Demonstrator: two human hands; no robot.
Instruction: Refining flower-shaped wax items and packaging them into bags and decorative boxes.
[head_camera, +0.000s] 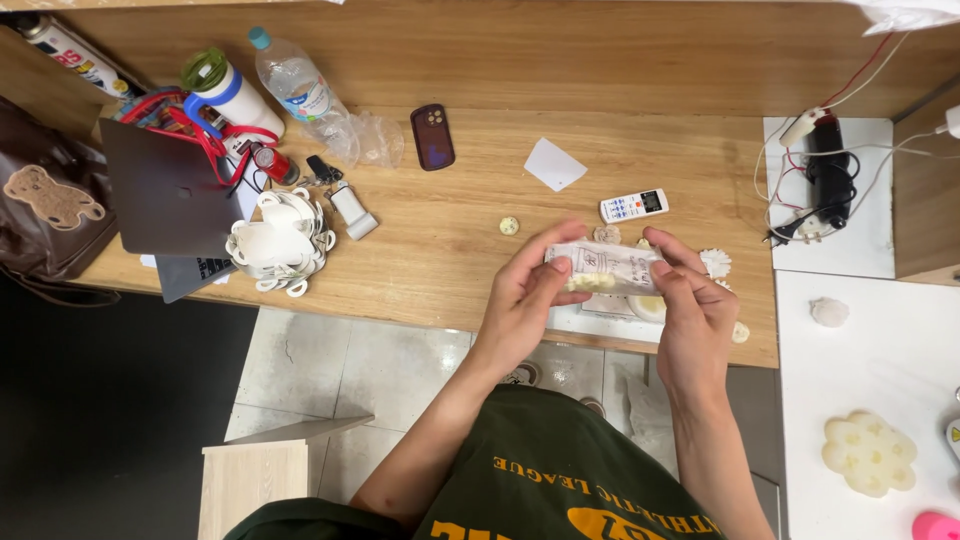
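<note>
Both hands up over the desk (450, 240) edge, pinching a small clear packet (603, 266) between them. Left hand (528, 290) closed on the left end, thumb on top, fingers under. Right hand (693, 305) gripping the right end the same way. Pale lumpy bits visible inside the packet, near the bottom.

Risky spot honestly: held right above the edge, so any slip or sudden tear probably means contents straight onto the floor tiles (400, 370). Too hard a pull could also scatter bits toward the remote (633, 206) and the little round pieces (509, 226) nearby. Thin film, so easy to split unevenly.
</note>
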